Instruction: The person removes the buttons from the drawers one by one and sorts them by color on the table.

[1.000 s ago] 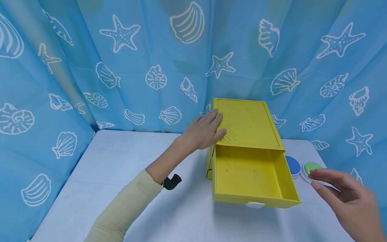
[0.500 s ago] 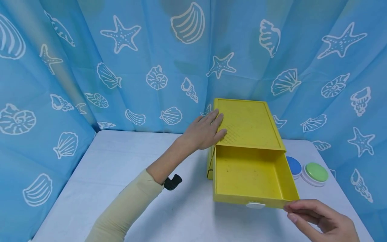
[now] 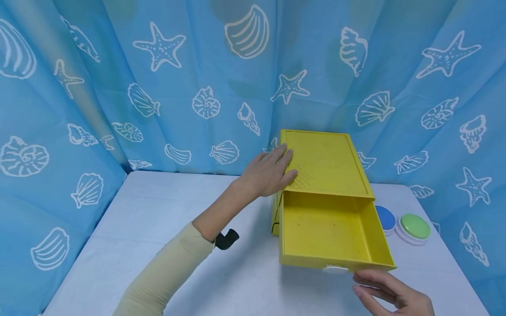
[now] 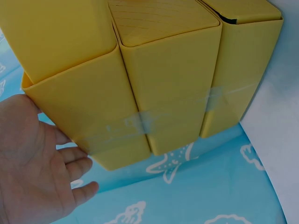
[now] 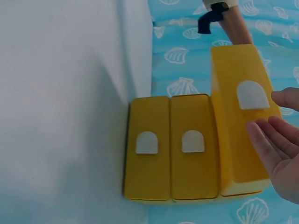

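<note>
A yellow drawer unit (image 3: 328, 160) stands on the table with its top drawer (image 3: 330, 230) pulled far out; no contents show inside. My left hand (image 3: 266, 173) rests flat on the unit's top near its left edge. From the left wrist view, the fingers of that hand (image 4: 39, 163) lie straight along the top. My right hand (image 3: 391, 295) is just in front of the drawer's right front, fingers loosely bent and holding nothing. Close by is the white handle (image 5: 252, 95), with the right thumb and fingertips (image 5: 256, 129) around its right side in the right wrist view, apart from it.
Two lower drawers (image 5: 148, 170) with white handles are pushed in. Right of the unit sit a blue round-topped item (image 3: 385, 218) and a green one (image 3: 415, 226) on white bases. A blue shell-print curtain (image 3: 205, 66) hangs behind the white table (image 3: 166, 210).
My right hand has moved left and toward me, from over the green round item, past the drawer's right front corner, to near its handle. My left hand and the drawer have stayed put.
</note>
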Demonstrator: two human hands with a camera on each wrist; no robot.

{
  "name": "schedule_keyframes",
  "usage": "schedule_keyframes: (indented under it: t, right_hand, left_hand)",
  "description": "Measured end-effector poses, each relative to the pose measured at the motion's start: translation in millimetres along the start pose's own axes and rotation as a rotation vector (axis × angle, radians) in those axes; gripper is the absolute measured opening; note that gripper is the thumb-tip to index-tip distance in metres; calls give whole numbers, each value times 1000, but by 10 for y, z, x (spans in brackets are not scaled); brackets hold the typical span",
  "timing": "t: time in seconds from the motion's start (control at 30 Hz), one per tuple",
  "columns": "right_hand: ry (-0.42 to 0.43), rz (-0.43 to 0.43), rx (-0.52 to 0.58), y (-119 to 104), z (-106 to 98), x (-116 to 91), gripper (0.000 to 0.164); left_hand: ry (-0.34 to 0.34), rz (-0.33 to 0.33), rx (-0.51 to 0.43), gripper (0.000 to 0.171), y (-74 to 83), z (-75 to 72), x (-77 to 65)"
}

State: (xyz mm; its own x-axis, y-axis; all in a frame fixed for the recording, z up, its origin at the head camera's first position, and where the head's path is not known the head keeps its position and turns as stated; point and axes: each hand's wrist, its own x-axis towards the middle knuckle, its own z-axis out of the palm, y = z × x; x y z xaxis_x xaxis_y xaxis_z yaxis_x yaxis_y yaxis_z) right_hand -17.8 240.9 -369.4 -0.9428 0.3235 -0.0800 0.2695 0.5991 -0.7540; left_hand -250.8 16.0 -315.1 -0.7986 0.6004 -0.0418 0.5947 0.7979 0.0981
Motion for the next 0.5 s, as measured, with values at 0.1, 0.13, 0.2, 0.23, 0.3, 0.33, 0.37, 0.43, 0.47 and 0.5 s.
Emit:
schedule_keyframes:
  t: [0.1,0.13,0.2,0.23,0.3,0.33,0.37,0.43,0.47,0.5]
  right_hand:
    - [17,10,-23,-9,60,-4,44]
    - [28,-4,-24,-13,79,-3,43]
    - [59,-22,-27,-29,111,-5,42]
    - [76,-29,-21,-38,126,-6,40]
    - [98,-27,-26,-57,151,-9,38]
    - [104,-30,-33,-65,163,-12,37]
    - [107,-30,-39,-72,175,-14,36]
    - [108,-46,-51,-83,196,-18,33]
    - [108,-63,-58,-84,206,-19,32]
    - [110,-81,-60,-87,215,-23,31]
  left_hand:
    - [1,4,-8,64,-1,5,-2]
    - [4,4,-9,64,-2,6,-4]
    - [8,4,-9,63,-5,5,-9]
    - [9,3,-9,63,-7,5,-10]
    - [9,3,-9,63,-8,6,-9]
    - [7,3,-9,64,-9,5,-8]
    - [5,2,-11,64,-8,4,-6]
    - [2,2,-13,64,-6,6,2]
    - [2,3,-12,64,-5,8,4]
    - [2,5,-10,64,-3,8,6]
